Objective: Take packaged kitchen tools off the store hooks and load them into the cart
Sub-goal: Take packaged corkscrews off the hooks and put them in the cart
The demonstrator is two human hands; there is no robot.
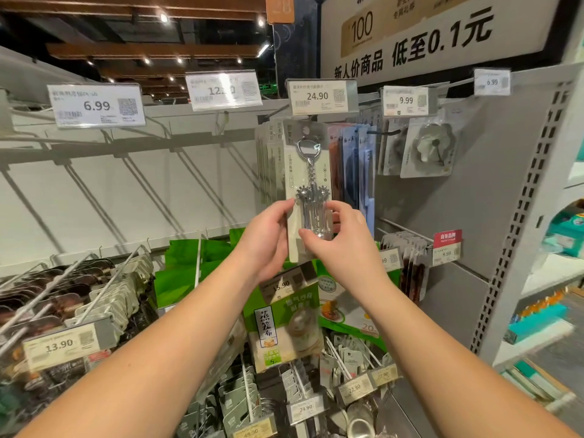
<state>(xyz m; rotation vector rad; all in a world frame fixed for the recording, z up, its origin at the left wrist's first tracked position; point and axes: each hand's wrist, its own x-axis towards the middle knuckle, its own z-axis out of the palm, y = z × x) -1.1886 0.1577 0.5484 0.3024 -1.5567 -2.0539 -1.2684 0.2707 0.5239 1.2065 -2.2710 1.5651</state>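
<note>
A packaged metal corkscrew (pixel 311 181) on a pale card hangs from the hook under the 24.90 price tag (pixel 319 97). My left hand (pixel 268 238) grips the card's lower left edge. My right hand (pixel 346 238) holds the lower right side, with fingers across the corkscrew's clear base. More of the same packs (pixel 268 165) hang behind it. The card's top hole looks level with the hook; whether it is still threaded on I cannot tell. No cart is in view.
Blue and orange packs (pixel 354 165) and steel steamer packs (pixel 426 150) hang to the right. Empty hooks (pixel 94 197) fill the left wall. Green packs (pixel 284 324) and tagged hooks jut out below my arms. A grey perforated upright (pixel 518 235) bounds the right.
</note>
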